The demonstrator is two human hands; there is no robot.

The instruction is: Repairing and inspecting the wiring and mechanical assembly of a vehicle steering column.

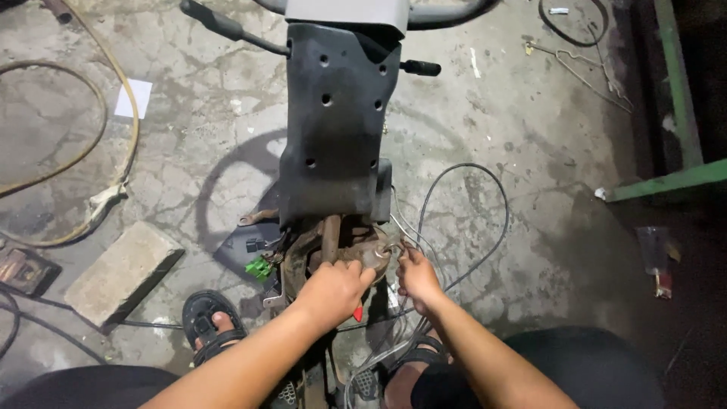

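On the cracked concrete floor (530, 113), a grey stone block (121, 271) lies at the near left. Beyond it a yellowish hose (129, 106) curves in a wide loop, and a small white piece of paper (133, 98) lies just beside the hose. At the far right there is a bent wire tool (587, 72) near a dark cable loop (572, 26). A green metal frame (678, 113) stands along the right side. A foot in a black sandal (212, 322) rests on the floor at the near side, close to the block.
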